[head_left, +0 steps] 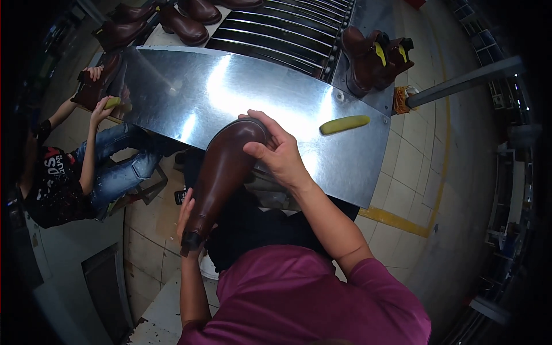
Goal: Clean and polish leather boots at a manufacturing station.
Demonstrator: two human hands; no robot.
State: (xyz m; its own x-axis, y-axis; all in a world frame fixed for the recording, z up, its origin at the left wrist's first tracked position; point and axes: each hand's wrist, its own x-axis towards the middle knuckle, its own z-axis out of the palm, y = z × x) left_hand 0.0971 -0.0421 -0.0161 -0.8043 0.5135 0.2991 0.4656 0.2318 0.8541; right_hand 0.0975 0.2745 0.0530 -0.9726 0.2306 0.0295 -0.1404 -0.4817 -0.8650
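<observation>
a person in a maroon shirt, seen from above, holds a dark brown leather boot (227, 158) in front of the body, at the near edge of a shiny metal tabletop (172, 86). the boot slants, its rounded toe up toward the tabletop and its shaft down toward the person. the right hand (279, 149) has its grip closed on the toe end, thumb on the upper and fingers around the far side. the left hand (185, 218) lies along the shaft near its dark end; it is mostly hidden behind the boot, so i cannot tell whether its grip is closed. a long yellow-green pad (345, 125) lies on the tabletop, right of the boot and apart from it. brown boots with yellow tags (368, 60) stand at the far right, beside a slatted metal rack (276, 34). at the left, a seated co-worker (63, 172) holds another brown boot (95, 89) and a yellow-green piece (112, 102).
</observation>
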